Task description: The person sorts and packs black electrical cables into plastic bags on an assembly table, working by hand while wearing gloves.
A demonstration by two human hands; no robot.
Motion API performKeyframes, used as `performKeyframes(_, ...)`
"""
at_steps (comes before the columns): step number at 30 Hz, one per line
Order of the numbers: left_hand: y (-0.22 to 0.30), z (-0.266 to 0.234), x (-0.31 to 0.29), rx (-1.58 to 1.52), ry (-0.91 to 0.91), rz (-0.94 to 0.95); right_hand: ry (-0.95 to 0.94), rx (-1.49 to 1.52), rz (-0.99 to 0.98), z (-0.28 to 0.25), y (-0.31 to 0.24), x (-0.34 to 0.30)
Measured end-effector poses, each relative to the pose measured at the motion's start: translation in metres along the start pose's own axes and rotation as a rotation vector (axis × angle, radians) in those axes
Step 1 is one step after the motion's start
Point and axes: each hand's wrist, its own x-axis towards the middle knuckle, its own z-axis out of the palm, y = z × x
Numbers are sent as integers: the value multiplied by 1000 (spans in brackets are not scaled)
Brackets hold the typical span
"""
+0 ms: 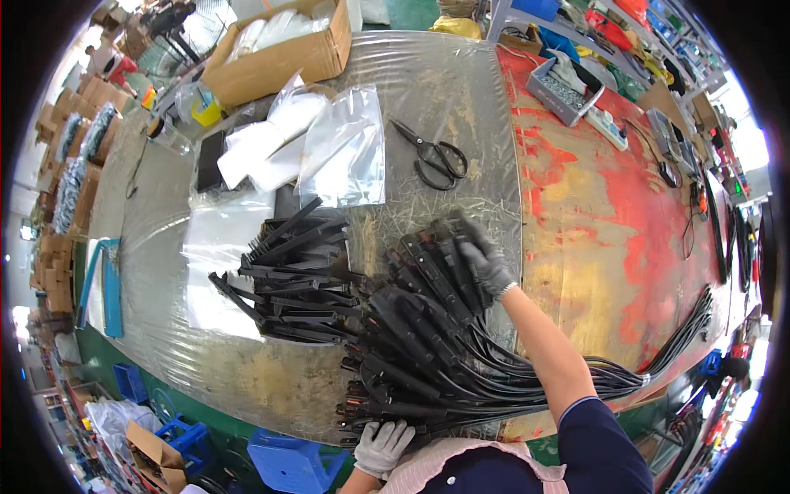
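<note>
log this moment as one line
left gloved hand: at near edge of black cable bundle | right gloved hand: far edge | scissors: untouched

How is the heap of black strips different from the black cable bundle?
The cable bundle trails long cables to the right; the strip heap shows none. The cable bundle is bigger than the strip heap. The left hand and right hand are at the cable bundle, not the strip heap. Both are mostly black.
</note>
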Motion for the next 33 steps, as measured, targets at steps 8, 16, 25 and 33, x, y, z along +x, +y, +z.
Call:
performKeyframes(8, -13, -4, 9, -49, -35, 57, -301, -1329, -389, 44, -6, 129)
performKeyframes(16, -10, -10, 3, -47, 19, 58, 93, -1193, 122, -1, 14, 160)
performKeyframes(25, -4, 5, 12, 106, 43, 98, -34, -1185, 539, -96, 38, 52)
performKeyframes(33, 14, -43, 0, 177, -180, -47, 319, -1038, 182, -10, -3, 58)
